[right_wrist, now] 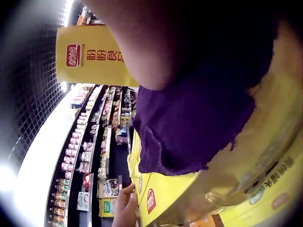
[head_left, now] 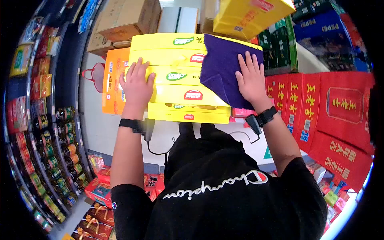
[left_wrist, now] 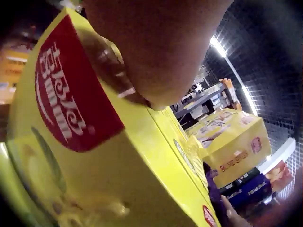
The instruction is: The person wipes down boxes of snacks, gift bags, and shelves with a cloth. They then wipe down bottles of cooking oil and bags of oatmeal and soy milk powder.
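Several yellow boxes (head_left: 160,90) stand side by side in a row in front of the person. The left hand (head_left: 138,83) rests on their left part, fingers spread. A dark purple cloth (head_left: 220,68) lies over the right part, and the right hand (head_left: 252,76) rests flat on it with fingers extended. In the left wrist view the hand lies over a yellow box (left_wrist: 137,184) with a red label. The right wrist view shows the purple cloth (right_wrist: 189,127) under the hand, draped on the yellow packaging.
An orange box (head_left: 113,82) adjoins on the left, with cardboard boxes (head_left: 128,20) behind. Red cartons (head_left: 316,108) are stacked at the right, a larger yellow box (head_left: 252,16) at the back right. Shelves of jars (head_left: 52,152) line the far left.
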Action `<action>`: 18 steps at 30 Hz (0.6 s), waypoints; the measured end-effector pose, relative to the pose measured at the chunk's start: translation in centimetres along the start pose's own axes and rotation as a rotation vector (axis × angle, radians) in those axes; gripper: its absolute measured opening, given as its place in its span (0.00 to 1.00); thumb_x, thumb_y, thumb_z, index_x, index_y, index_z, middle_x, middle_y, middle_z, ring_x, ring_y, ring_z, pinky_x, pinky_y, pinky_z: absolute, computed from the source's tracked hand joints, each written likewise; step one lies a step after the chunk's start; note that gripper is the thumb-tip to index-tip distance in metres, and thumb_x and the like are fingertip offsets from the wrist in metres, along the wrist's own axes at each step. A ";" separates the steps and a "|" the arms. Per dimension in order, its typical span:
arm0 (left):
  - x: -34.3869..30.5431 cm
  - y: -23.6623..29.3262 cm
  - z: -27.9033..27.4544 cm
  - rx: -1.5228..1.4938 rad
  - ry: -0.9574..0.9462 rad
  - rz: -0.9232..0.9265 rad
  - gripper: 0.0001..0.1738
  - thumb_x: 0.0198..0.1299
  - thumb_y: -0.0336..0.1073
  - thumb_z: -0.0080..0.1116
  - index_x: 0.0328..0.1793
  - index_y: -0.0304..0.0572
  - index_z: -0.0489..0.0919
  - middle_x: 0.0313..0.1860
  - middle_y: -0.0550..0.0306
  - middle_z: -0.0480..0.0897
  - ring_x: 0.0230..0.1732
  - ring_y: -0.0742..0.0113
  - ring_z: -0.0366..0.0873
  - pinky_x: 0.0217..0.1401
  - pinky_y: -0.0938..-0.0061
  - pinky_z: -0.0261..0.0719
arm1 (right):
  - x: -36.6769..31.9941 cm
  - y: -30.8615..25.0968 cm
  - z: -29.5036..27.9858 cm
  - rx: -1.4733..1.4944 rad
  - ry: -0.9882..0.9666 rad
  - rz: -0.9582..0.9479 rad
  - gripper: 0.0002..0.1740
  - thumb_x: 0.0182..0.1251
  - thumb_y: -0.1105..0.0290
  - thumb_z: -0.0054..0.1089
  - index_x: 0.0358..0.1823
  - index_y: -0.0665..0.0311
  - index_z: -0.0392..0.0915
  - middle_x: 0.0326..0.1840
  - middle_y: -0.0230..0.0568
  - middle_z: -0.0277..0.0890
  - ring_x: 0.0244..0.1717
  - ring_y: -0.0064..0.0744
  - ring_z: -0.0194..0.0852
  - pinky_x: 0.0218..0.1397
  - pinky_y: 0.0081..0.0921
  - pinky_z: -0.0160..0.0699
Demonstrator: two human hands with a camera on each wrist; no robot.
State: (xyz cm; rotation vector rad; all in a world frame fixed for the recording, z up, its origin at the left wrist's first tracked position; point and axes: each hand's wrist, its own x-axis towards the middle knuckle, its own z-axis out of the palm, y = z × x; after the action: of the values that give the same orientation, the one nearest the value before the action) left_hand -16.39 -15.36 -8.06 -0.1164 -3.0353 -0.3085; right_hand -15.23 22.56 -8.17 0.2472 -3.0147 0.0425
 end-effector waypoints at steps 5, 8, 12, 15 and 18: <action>-0.3 -0.6 0.9 0.030 0.125 0.005 0.23 0.67 0.48 0.59 0.67 0.58 0.78 0.74 0.61 0.73 0.76 0.54 0.64 0.74 0.40 0.56 | 4.3 -5.3 1.1 -0.013 0.034 -0.074 0.33 0.75 0.52 0.48 0.79 0.53 0.61 0.83 0.49 0.52 0.83 0.52 0.48 0.78 0.65 0.49; -0.4 -0.7 0.9 -0.134 0.184 0.020 0.20 0.66 0.44 0.59 0.63 0.56 0.80 0.72 0.60 0.75 0.74 0.52 0.66 0.70 0.48 0.62 | 7.9 -11.6 2.2 0.067 0.081 -0.201 0.32 0.75 0.51 0.47 0.77 0.53 0.63 0.82 0.48 0.54 0.83 0.50 0.49 0.79 0.64 0.47; -0.5 -0.9 1.1 -0.213 0.247 0.021 0.18 0.64 0.41 0.59 0.60 0.54 0.81 0.66 0.62 0.79 0.72 0.57 0.68 0.68 0.45 0.62 | 12.3 -20.0 3.5 0.153 0.124 -0.364 0.32 0.75 0.51 0.45 0.77 0.52 0.65 0.82 0.45 0.56 0.83 0.48 0.48 0.81 0.62 0.42; -1.0 -1.6 1.3 -0.482 0.322 -0.106 0.26 0.63 0.44 0.60 0.63 0.37 0.74 0.66 0.43 0.75 0.71 0.45 0.66 0.69 0.47 0.62 | 14.7 -24.4 4.2 0.203 0.110 -0.452 0.32 0.74 0.50 0.45 0.77 0.50 0.65 0.83 0.44 0.55 0.84 0.47 0.47 0.82 0.61 0.40; -1.1 -1.7 0.9 -0.493 0.496 -0.145 0.28 0.64 0.39 0.60 0.67 0.33 0.70 0.66 0.31 0.71 0.70 0.36 0.66 0.72 0.49 0.63 | 15.2 -27.2 4.0 0.205 0.129 -0.500 0.31 0.76 0.51 0.44 0.76 0.51 0.66 0.83 0.44 0.53 0.84 0.47 0.46 0.81 0.62 0.41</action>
State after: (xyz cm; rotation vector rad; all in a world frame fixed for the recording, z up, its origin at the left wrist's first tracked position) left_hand -15.53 -16.87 -9.39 0.1319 -2.4251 -0.9354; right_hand -26.09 -6.88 -9.83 0.9647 -2.7303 0.3082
